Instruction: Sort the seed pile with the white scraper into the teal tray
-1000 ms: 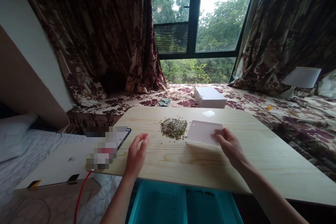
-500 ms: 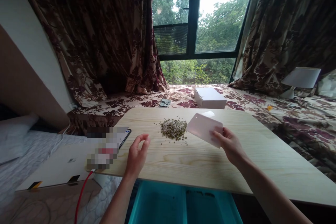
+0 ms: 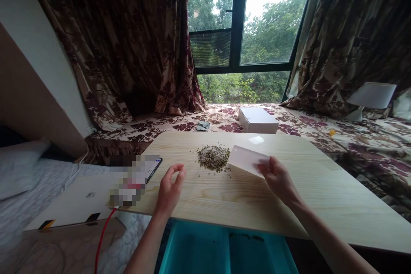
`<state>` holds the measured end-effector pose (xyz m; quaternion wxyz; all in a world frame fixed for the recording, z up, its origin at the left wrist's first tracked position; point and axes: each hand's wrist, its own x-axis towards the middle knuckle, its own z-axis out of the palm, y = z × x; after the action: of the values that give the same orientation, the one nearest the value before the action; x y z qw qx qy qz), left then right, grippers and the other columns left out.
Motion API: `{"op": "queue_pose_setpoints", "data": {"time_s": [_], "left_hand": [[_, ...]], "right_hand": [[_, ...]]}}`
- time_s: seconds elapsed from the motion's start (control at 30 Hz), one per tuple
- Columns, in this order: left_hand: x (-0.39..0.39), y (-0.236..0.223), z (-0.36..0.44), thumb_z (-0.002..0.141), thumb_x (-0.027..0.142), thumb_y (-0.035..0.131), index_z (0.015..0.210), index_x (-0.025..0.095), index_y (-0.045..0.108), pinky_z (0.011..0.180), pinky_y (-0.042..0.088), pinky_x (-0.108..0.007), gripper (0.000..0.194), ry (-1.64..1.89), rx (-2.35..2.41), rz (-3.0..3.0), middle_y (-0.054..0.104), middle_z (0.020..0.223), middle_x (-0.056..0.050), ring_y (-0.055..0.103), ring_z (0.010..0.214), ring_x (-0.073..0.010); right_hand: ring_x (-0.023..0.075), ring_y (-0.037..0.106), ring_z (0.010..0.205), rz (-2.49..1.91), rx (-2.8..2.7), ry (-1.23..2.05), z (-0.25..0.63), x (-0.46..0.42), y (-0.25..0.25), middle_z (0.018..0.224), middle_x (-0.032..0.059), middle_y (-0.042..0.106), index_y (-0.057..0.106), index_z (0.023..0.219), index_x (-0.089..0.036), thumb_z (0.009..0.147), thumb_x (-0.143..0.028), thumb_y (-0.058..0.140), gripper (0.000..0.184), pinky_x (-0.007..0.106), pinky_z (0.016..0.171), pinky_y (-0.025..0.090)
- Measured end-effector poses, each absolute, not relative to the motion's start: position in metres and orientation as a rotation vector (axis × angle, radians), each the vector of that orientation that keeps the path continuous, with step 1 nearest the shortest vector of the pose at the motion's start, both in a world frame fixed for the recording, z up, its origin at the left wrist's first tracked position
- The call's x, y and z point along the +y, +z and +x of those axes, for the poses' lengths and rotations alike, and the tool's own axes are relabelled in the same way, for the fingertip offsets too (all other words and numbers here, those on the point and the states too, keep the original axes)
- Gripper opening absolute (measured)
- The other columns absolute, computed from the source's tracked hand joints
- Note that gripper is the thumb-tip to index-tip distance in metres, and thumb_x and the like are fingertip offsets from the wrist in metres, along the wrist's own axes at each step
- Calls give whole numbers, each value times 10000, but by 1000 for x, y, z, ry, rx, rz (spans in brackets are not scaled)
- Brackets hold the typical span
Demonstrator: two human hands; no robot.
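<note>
On the table [image 3: 321,188], toward the far edge, a heap of seeds [image 3: 214,158]. Just right of it, a sheet [image 3: 246,159] in the right hand [image 3: 278,177]. To the heap's left and nearer, the left hand [image 3: 169,187]; farther left, at the table's edge, a phone [image 3: 152,165]. Behind the table, a box [image 3: 258,117] on the ledge [image 3: 223,115], left of a lamp [image 3: 374,95]. Below the near edge, a tub [image 3: 199,250].

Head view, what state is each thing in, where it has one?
Right hand: gripping plastic sheet
Plastic sheet: tilted, beside grain pile
Left hand: loosely curled, holding nothing
Grain pile: heaped, edges scattered
White box: closed
Curtains: parted
Lamp: upright, apparently unlit
Phone: screen lit, partly pixelated
Teal tray: open-topped
</note>
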<state>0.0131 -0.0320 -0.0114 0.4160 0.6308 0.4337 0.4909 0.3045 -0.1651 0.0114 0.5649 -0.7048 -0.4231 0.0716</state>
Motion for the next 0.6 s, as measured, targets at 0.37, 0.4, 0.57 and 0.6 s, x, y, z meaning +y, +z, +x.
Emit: {"op": "queue_pose_setpoints", "data": {"time_s": [0.37, 0.4, 0.57, 0.6], "left_hand": [[-30, -14, 13, 770, 521, 595, 989, 175, 650, 970, 409, -387, 413, 1251, 1091, 1593, 678, 1036, -81, 591, 1067, -256], [-30, -15, 13, 769, 522, 596, 990, 176, 648, 969, 410, -385, 414, 1248, 1090, 1590, 677, 1037, -80, 591, 1068, -255], [-30, -15, 12, 778, 517, 586, 1002, 184, 641, 978, 403, -370, 406, 1231, 1088, 1582, 673, 1058, -74, 585, 1082, -245], [-30, -14, 12, 779, 517, 586, 1000, 183, 641, 980, 402, -371, 404, 1230, 1090, 1586, 673, 1059, -75, 584, 1085, -247]], "right_hand": [[197, 560, 718, -1664, -1050, 266, 297, -176, 40, 756, 40, 623, 544, 813, -216, 734, -351, 566, 158, 328, 660, 441], [198, 559, 721, -1670, -1050, 274, 296, -174, 38, 755, 39, 619, 542, 808, -213, 728, -344, 559, 154, 329, 661, 441], [194, 538, 710, -1669, -1016, 303, 292, -168, 31, 732, 29, 590, 530, 791, -212, 709, -346, 559, 160, 324, 643, 430], [193, 533, 706, -1672, -1011, 307, 292, -167, 30, 728, 26, 586, 529, 791, -212, 708, -347, 561, 162, 323, 639, 427]]}}
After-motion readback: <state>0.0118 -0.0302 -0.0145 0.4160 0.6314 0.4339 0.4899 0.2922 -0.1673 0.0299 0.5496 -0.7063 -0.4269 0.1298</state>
